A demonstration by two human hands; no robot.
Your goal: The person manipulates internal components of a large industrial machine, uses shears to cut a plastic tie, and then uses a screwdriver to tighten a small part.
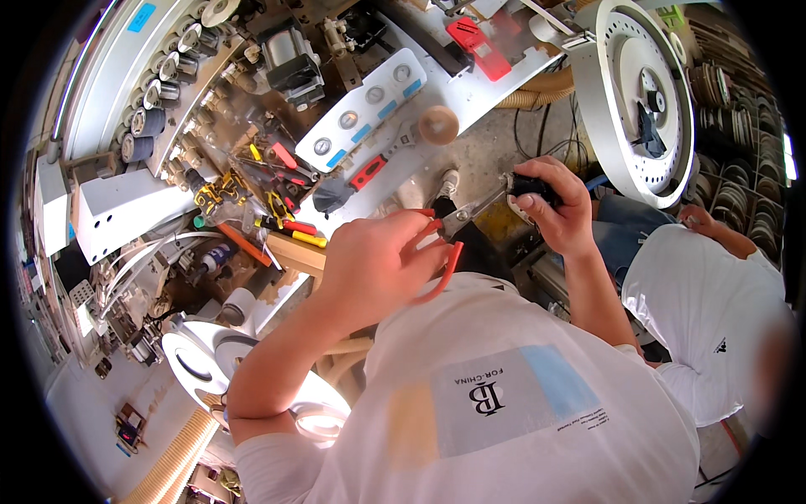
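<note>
My left hand (379, 256) is closed around the red-handled scissors (457, 220), held in front of my chest. One curved red handle sticks out below my fingers, and the metal blades point toward my right hand (561, 204). That hand grips a small black cylindrical part (534, 188) between thumb and fingers; its exact kind does not show. The scissor tips reach the near side of this part, and whether they touch it I cannot tell.
On the left, the workbench holds pliers, a yellow-black drill (220, 191), a red-handled adjustable wrench (369, 170) and a white panel with round dials (363, 109). A red case (478, 49) lies farther back. A large white wheel (638, 101) and a co-worker (701, 311) are to the right.
</note>
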